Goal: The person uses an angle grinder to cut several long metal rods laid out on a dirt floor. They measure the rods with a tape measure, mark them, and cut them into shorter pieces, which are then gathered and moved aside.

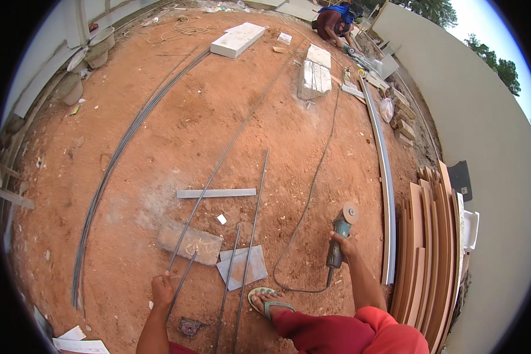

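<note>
My right hand (346, 243) is wrapped round the body of a teal and dark angle grinder (334, 255), its round cutting disc pointing away from me. The power cord trails from its lower end. At the lower left, my left hand (162, 289) is closed on the near end of a long thin steel rod (221, 159), which stretches far up the ground. That rod crosses a stone block (192, 243) and a flat grey bar (216, 193). Shorter steel rods (252, 236) lie to its right, some over grey tiles (242, 268).
A bundle of rods (124, 138) curves along the left. Brown boards (422, 253) and a long metal profile (382, 171) lie at right, beside a wall (484, 130). White blocks (238, 40) lie farther off. Another person (334, 23) crouches at the far right with a power tool.
</note>
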### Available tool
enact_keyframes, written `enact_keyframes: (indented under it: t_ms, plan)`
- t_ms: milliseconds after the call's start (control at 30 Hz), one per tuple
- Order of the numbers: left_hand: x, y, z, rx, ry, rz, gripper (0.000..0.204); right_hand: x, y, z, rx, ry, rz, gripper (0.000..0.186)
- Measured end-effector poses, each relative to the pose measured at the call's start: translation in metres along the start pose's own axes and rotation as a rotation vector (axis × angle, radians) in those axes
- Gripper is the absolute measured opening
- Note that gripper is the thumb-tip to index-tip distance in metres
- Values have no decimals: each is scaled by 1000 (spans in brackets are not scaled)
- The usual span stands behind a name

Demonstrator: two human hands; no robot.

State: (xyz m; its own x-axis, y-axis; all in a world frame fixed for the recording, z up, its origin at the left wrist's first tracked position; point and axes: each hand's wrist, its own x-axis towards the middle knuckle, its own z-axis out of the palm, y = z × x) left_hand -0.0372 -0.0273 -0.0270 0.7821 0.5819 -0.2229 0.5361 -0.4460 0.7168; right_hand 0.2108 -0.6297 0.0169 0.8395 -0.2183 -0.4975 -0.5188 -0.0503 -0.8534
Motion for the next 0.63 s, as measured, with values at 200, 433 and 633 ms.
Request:
enact_keyframes:
  t_ms: [200, 433, 633]
  plan:
    - [1, 1, 4, -24, -27, 15, 58, 29, 18, -21, -189, 261, -161, 28]
    - [-3, 10, -7, 45, -37, -21, 58, 79, 36, -23, -313, 530, -225, 50]
    - [-3, 4, -1, 34, 25, 17, 56, 108, 48, -31, -385, 578, -156, 58]
